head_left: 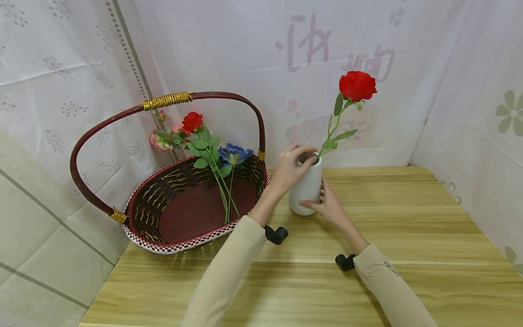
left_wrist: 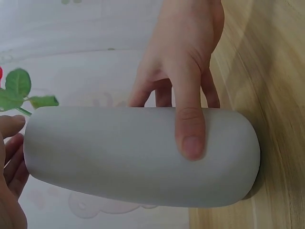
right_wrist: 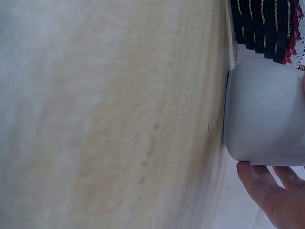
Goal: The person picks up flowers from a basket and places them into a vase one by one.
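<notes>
A white vase (head_left: 305,188) stands upright on the table. One red rose (head_left: 357,86) leans out of its mouth to the right, its green stem resting at the rim. My left hand (head_left: 291,165) is at the top of the vase, thumb and fingers curved about the mouth. In the left wrist view those fingers (left_wrist: 14,164) are partly hidden behind the rim. Lower down, my right hand (head_left: 332,206) grips the vase body, with its thumb (left_wrist: 190,138) across the near side. The right wrist view shows the lower vase (right_wrist: 267,114) and the right fingers (right_wrist: 259,183) against it.
Left of the vase sits a dark red woven basket (head_left: 171,247) with a tall arched handle (head_left: 91,190). Inside lean another red rose (head_left: 192,121), pink flowers (head_left: 160,141) and a blue flower (head_left: 234,154). Printed curtains (head_left: 229,45) hang behind the wooden table (head_left: 408,227).
</notes>
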Available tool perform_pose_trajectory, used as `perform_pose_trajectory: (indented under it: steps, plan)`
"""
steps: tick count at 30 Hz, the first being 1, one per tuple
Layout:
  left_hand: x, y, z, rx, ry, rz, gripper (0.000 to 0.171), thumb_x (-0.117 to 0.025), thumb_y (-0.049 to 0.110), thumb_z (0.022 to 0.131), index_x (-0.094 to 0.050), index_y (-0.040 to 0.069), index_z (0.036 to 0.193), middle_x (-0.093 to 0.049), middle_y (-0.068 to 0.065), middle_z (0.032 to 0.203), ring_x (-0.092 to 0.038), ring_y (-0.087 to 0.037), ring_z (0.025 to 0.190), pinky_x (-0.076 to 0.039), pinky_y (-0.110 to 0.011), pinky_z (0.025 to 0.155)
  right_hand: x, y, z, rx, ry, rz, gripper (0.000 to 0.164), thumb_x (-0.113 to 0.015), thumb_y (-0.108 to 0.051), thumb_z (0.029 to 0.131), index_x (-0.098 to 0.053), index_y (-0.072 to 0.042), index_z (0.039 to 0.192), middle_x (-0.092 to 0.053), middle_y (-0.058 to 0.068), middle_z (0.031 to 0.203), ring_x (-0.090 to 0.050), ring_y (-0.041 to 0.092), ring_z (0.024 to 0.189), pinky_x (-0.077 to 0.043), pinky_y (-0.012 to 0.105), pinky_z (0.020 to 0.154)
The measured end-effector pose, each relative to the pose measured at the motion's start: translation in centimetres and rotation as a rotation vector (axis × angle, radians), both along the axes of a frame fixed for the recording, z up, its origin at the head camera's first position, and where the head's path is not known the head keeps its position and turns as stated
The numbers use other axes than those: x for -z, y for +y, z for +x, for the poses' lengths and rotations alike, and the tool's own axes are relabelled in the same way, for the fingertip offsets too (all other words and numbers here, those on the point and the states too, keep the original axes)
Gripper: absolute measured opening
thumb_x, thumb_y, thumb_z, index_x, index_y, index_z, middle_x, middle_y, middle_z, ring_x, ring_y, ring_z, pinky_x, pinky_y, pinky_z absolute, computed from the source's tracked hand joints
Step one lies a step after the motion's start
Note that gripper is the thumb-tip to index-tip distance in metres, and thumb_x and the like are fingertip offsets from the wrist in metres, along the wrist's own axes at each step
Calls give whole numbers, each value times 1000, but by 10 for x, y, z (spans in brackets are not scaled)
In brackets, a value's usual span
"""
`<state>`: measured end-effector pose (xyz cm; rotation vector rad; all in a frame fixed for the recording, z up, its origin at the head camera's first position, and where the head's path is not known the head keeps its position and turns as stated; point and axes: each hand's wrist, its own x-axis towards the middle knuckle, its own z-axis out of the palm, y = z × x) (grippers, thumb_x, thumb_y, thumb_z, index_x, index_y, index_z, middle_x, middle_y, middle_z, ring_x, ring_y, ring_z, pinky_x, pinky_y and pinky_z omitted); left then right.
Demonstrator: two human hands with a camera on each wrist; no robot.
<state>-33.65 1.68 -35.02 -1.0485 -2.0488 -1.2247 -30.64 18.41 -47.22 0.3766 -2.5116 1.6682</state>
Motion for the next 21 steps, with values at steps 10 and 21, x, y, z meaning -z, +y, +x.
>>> perform_pose_trajectory:
  steps: [10, 21]
  plan:
    - [3, -4, 2, 21, 37, 77, 19, -75, 5, 92, -73, -1, 110, -66, -14, 107, -65, -27, 94, -58, -37, 82, 0, -1, 0, 0, 8, 0, 100, -82, -25, 88, -15, -13, 161, -38, 26, 150, -45, 52, 131, -47, 65, 100]
    - [5, -20, 9, -103, -83, 97, 24, -72, 11, 95, -71, 2, 117, -64, -13, 112, -64, -29, 97, -57, -43, 83, -1, -2, 2, 13, 6, -11, 101, -85, -27, 85, -19, -17, 160, -43, 21, 148, -50, 45, 129, -49, 61, 100]
